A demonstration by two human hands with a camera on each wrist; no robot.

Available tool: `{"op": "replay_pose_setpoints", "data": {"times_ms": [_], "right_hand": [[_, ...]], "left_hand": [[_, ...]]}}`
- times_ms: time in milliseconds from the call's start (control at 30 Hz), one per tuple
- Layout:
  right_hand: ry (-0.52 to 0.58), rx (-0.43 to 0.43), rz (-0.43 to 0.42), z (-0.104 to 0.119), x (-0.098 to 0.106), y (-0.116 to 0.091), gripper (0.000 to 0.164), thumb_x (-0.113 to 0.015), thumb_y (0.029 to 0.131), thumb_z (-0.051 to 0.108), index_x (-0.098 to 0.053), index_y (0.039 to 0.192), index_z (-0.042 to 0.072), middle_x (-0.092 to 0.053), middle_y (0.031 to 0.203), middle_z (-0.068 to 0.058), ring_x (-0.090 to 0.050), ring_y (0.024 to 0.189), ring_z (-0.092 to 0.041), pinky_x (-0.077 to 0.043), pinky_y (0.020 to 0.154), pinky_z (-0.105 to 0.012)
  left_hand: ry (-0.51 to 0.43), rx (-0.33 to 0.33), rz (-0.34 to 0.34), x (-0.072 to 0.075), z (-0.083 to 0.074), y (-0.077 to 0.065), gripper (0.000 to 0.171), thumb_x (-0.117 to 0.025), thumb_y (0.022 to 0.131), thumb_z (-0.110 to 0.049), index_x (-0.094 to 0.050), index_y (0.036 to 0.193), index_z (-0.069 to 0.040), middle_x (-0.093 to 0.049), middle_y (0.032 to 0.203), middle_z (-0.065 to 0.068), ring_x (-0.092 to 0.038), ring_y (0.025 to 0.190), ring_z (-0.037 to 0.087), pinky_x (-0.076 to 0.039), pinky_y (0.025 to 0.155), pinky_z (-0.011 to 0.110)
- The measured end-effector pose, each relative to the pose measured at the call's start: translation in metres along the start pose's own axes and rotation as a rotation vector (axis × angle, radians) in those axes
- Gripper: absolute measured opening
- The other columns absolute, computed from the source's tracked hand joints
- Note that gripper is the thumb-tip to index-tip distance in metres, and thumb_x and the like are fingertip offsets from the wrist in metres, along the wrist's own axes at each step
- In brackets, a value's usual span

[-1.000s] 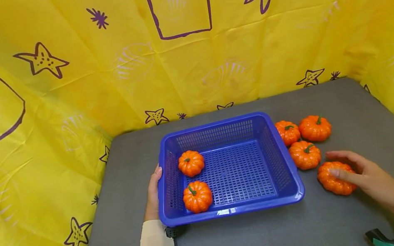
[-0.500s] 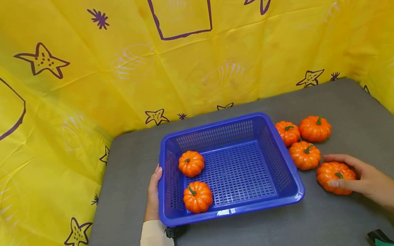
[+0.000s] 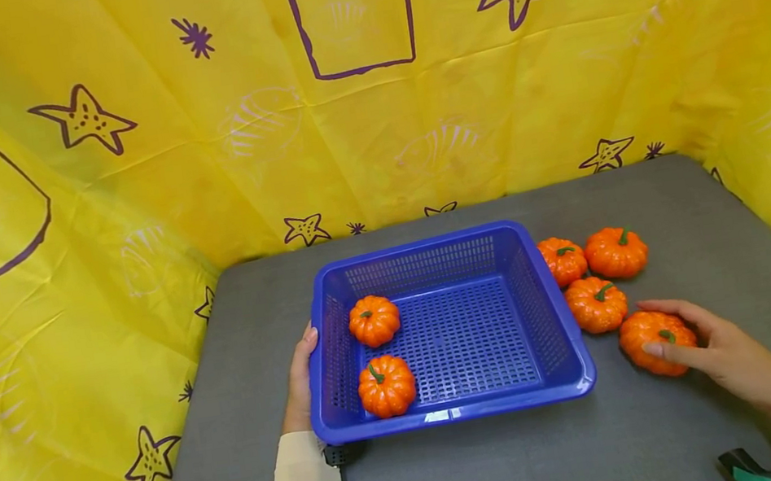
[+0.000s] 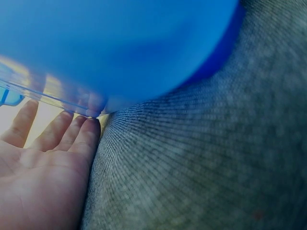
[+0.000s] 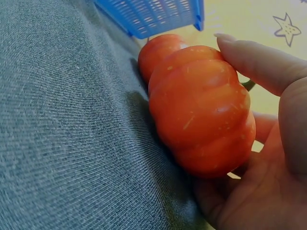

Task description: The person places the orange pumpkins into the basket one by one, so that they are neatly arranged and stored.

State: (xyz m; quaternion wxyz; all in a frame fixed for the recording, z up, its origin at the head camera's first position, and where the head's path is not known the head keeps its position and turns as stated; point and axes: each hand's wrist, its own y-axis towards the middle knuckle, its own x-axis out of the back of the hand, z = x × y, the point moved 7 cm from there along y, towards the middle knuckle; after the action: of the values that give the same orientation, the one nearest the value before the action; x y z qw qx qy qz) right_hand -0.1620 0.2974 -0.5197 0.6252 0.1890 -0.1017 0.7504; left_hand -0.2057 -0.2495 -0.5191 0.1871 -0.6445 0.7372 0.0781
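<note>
A blue plastic basket (image 3: 454,412) rests on the grey cloth, holding two small orange pumpkins, one pumpkin (image 3: 374,320) behind the other pumpkin (image 3: 386,387). Against its left wall lies my left hand (image 3: 299,380); in the left wrist view the fingers (image 4: 50,136) are fairly straight, tips touching the basket's side below the rim. My right hand (image 3: 722,349) grips a ribbed orange pumpkin (image 3: 654,338) on the cloth, thumb on the near side by the green stem and fingers around the far side. The right wrist view shows this pumpkin (image 5: 201,110) between thumb and fingers.
Between the basket and my right hand sit three more pumpkins: one pumpkin (image 3: 563,261) by the basket wall, one pumpkin (image 3: 616,251) further right, one pumpkin (image 3: 597,304) in front. A yellow patterned curtain (image 3: 373,152) encloses the table (image 3: 521,468) at the back and sides.
The pumpkin at my right hand has turned, bringing its stem into view, as the fingers and thumb settled around it. My left hand and the basket have stayed put.
</note>
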Motion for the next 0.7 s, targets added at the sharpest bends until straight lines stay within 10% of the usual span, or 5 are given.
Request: {"op": "replay_pose_setpoints", "data": {"times_ms": [700], "right_hand": [[0.001, -0.024, -0.061, 0.006, 0.014, 0.0, 0.055, -0.069, 0.104, -0.003, -0.056, 0.156, 0.01, -0.063, 0.134, 0.021, -0.058, 0.115, 0.002, -0.046, 0.087, -0.012]], "left_hand": [[-0.011, -0.003, 0.027, 0.001, 0.0, 0.0, 0.061, -0.037, 0.115, -0.045, -0.026, 0.174, -0.036, -0.035, 0.173, 0.008, -0.044, 0.148, 0.034, -0.044, 0.116, 0.05]]}}
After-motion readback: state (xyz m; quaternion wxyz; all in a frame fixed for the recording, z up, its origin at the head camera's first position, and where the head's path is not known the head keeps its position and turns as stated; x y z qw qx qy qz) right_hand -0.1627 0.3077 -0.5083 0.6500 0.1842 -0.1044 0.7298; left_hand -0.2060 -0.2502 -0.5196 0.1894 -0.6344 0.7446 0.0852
